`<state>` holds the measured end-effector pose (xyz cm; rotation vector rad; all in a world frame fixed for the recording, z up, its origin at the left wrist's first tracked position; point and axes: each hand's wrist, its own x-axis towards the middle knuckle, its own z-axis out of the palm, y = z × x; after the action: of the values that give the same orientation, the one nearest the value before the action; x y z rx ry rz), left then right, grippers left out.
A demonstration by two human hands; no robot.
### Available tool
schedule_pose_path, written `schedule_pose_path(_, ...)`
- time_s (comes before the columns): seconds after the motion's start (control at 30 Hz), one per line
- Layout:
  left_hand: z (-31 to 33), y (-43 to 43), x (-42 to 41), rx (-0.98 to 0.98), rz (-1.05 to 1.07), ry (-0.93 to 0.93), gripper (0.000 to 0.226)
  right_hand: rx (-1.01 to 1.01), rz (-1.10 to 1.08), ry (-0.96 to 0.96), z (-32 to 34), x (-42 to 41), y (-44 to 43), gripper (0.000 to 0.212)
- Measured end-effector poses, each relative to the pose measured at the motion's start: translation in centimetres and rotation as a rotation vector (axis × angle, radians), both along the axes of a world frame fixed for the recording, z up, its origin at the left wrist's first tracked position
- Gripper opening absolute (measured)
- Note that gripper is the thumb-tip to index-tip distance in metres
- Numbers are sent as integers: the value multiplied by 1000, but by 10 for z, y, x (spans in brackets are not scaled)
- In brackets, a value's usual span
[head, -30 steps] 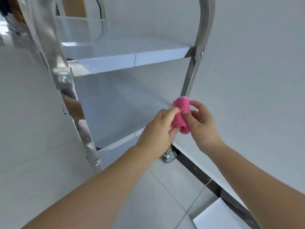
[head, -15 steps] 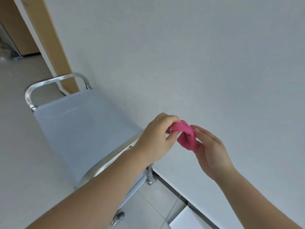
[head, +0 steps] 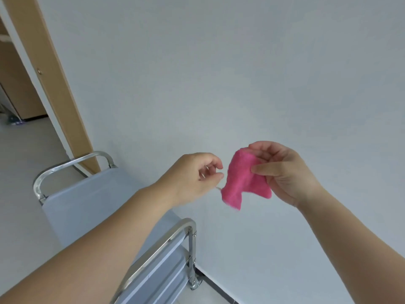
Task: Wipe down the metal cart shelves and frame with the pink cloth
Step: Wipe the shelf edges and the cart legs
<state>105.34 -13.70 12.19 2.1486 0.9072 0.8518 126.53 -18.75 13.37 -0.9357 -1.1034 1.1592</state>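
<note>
My right hand [head: 285, 172] pinches the pink cloth [head: 243, 181] between thumb and fingers, up in the air in front of the white wall. The cloth hangs partly unfolded, and a small white tag sticks out at its lower left corner. My left hand [head: 195, 174] is just left of the cloth with fingers curled and thumb against forefinger. I cannot tell whether it touches the cloth. The metal cart [head: 87, 205] stands below my left arm against the wall. Its top shelf, near handle [head: 175, 233] and far handle [head: 72, 163] show.
A white wall [head: 241, 73] fills the right and top. A wooden door frame [head: 52, 84] rises behind the cart, with a doorway to its left. Pale floor tiles [head: 19, 172] lie left of the cart. A cart caster [head: 195, 284] sits by the dark skirting.
My view rose from the cart's lower shelves to above its top. Both hands lifted the cloth off the frame post. The cloth opened out, and my left hand drew slightly away from it.
</note>
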Motion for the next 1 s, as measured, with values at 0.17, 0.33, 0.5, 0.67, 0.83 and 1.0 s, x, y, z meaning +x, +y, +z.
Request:
schedule_pose_path(0.17,14,37,-19,79,-126,73,41,16,116,-276,25,-38,2,43)
schedule_pose_path(0.33,17,63,-60,-74,-399,155,39,26,35,-354,31,-97,-3,35)
schedule_pose_path(0.5,20,66,-98,-215,-678,163,44,1,-34,-418,27,-148,-19,47)
schedule_pose_path(0.67,24,62,-123,-109,-645,233,19,-64,-170,-546,28,-173,-43,38)
schedule_pose_path(0.83,27,46,-139,-59,-598,224,15,-241,-345,-764,24,-192,-74,53)
schedule_pose_path(1.0,20,16,-153,-56,-575,115,15,-429,-335,-1172,14,-214,-117,35)
